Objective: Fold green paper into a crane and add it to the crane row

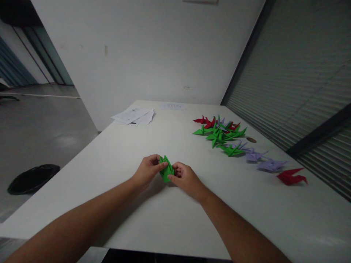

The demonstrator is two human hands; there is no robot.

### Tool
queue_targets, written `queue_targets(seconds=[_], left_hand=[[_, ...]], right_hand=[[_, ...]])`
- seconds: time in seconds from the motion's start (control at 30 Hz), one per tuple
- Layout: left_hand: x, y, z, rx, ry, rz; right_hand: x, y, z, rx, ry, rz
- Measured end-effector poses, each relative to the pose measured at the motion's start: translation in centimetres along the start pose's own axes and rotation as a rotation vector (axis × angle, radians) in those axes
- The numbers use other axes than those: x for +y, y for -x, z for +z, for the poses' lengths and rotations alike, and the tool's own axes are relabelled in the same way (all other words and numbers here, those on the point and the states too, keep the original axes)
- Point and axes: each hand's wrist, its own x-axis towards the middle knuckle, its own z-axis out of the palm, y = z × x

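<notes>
A partly folded piece of green origami paper (166,173) is held between my two hands, just above the white table (115,204). My left hand (149,168) pinches its left side, with the thumb across the front. On the lower right edge, my right hand (188,179) grips it between thumb and curled fingers. Two narrow points of the paper stick up at the top. The back of the paper and some fingertips are hidden.
Folded green paper cranes (216,136) lie in a heap with red and purple ones at the right. A red crane (291,177) sits nearest me on that side. Printed sheets (133,116) lie at the far left. A black-lined bin (34,178) stands on the floor.
</notes>
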Motion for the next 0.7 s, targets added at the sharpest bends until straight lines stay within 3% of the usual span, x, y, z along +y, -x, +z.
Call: queue_targets(seconds=[0.27, 0.47, 0.7], left_hand=[[-0.4, 0.2, 0.0, -0.106, 0.092, -0.137], [-0.1, 0.2, 0.1, -0.053, 0.111, -0.075], [-0.1, 0.1, 0.1, -0.074, 0.156, -0.054]], right_hand=[[-0.2, -0.3, -0.3, 0.134, -0.036, -0.063], [0.0, -0.3, -0.3, 0.113, -0.088, -0.042], [-1.0, 0.0, -0.2, 0.091, -0.141, -0.055]])
